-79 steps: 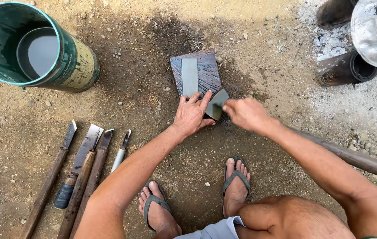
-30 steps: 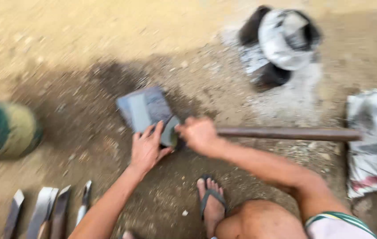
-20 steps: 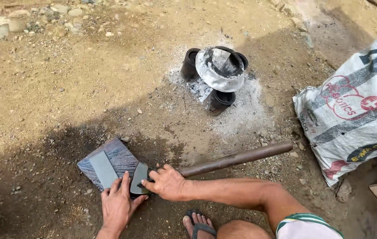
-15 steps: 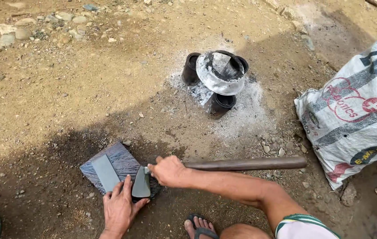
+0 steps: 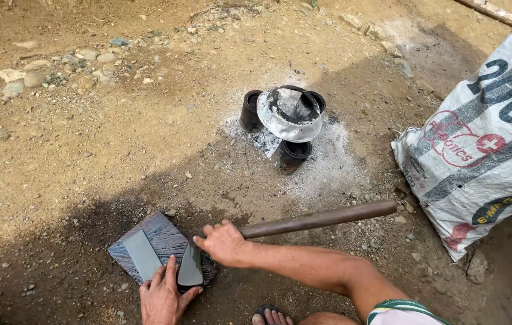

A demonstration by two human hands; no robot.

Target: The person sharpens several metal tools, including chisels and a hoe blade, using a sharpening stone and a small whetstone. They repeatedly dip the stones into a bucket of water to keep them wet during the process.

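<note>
The view has swung off the bucket and the row of tools that filled the left side earlier; only the board (image 5: 163, 244) on the dirt remains, with a grey whetstone (image 5: 141, 254) lying on it. The blade (image 5: 190, 265) now lies flat on the board just right of the stone, where half a second ago it sat nearer the board's right edge, so the grinding stroke looks under way. The left hand (image 5: 163, 296) presses spread fingers (image 5: 170, 269) on the blade, not clenched. The right hand (image 5: 225, 243) is wrapped round the long handle (image 5: 316, 219) near the blade. Farther right stand sooty cans (image 5: 292, 155) in ash (a dented pan on top) and a printed sack (image 5: 478, 144).
</note>
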